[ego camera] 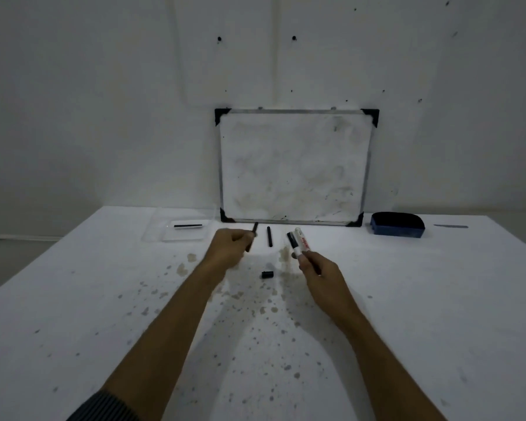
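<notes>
My left hand (pixel 230 249) grips a thin black stick (pixel 253 233), tilted up and to the right above the table. My right hand (pixel 318 270) holds a white marker body (pixel 302 242) with red lettering and a black-capped marker (pixel 292 243) beside it, both pointing away from me. Another thin black stick (pixel 269 236) lies on the table between my hands. A small black cap (pixel 267 274) lies closer to me, apart from both hands.
A smudged whiteboard (pixel 292 165) leans against the wall at the table's far edge. A blue eraser (pixel 397 224) sits to its right, with a thin grey strip (pixel 450 226) beyond. A clear plastic package (pixel 182 227) holding a black-and-white stick lies at left. The white table (pixel 438 299) is spotted with stains.
</notes>
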`<state>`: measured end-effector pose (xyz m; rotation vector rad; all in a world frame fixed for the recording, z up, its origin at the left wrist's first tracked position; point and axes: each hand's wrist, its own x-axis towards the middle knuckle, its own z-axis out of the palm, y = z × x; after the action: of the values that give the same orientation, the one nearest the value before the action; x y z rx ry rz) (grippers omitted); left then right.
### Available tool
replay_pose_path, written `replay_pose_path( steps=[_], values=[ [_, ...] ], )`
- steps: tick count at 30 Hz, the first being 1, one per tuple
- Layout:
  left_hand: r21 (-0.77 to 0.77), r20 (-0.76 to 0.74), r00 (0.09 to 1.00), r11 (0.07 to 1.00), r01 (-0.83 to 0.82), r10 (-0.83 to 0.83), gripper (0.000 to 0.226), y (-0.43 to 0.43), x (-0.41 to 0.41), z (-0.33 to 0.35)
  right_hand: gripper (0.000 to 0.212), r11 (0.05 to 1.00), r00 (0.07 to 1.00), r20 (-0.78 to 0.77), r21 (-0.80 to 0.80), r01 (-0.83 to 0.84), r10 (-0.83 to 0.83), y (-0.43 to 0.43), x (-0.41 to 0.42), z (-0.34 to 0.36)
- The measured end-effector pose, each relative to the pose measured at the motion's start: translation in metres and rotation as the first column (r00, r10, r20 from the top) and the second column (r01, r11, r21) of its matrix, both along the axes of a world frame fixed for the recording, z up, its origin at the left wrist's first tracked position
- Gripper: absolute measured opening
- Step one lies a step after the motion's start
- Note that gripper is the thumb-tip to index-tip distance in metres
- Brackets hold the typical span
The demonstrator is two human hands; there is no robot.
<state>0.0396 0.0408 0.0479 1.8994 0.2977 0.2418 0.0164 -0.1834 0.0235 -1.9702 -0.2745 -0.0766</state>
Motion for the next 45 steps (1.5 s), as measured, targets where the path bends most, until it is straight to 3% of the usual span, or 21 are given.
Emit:
replay_pose_path(
  steps=[3,7,11,15,20,25,28,32,36,41,45],
  values=[
    [-0.411,0.003,0.992,0.904,0.115,-0.125,0.015,-0.019,-0.031,-0.007,0.017,0.978,0.99,-0.132,0.207,-0.013,0.041,0.002,-0.004,0.008],
    [-0.632,0.126,0.991,0.766,0.116,-0.045,0.018,-0.038,-0.048,-0.026,0.028,0.881,0.961,-0.254,0.472,0.027,0.106,0.004,-0.001,-0.001],
    [-0.664,0.171,0.985,0.738,0.118,-0.003,0.019,-0.036,-0.049,-0.028,0.021,0.709,0.93,-0.319,0.698,0.1,0.183,0.007,0.003,-0.003],
    [-0.65,0.186,0.982,0.754,0.099,0.032,0.013,-0.04,-0.048,-0.031,0.016,0.571,0.925,-0.346,0.796,0.201,0.156,0.009,0.008,-0.007],
    [-0.463,0.235,0.953,0.884,-0.065,0.193,0.011,-0.039,-0.042,-0.043,0.044,0.476,0.934,-0.35,0.835,0.275,0.073,0.012,0.011,-0.012],
    [-0.375,0.246,0.954,0.925,-0.066,0.168,0.013,-0.041,-0.044,-0.042,0.033,0.522,0.935,-0.354,0.8,0.298,0.01,0.015,0.008,-0.011],
    [-0.347,0.247,0.958,0.937,-0.051,0.143,0.01,-0.042,-0.044,-0.042,0.04,0.523,0.936,-0.352,0.801,0.291,0.018,0.015,0.008,-0.01],
    [-0.24,0.28,0.959,0.97,0.025,0.044,0.008,-0.046,-0.046,-0.043,0.042,0.592,0.95,-0.313,0.768,0.246,0.011,0.017,0.005,-0.01],
    [-0.367,0.276,0.96,0.928,0.055,0.052,0.021,-0.044,-0.044,-0.042,0.04,0.676,0.95,-0.296,0.722,0.15,0.105,0.016,-0.002,-0.004],
    [-0.513,0.34,0.939,0.829,0.221,-0.04,0.042,-0.041,-0.046,-0.038,0.025,0.909,0.983,-0.156,0.417,-0.027,0.101,0.02,-0.011,-0.002],
    [-0.639,0.342,0.935,0.707,0.304,-0.093,0.044,-0.035,-0.048,-0.033,0.027,0.964,0.997,-0.04,0.262,-0.054,0.066,0.027,-0.018,-0.004]
  ],
)
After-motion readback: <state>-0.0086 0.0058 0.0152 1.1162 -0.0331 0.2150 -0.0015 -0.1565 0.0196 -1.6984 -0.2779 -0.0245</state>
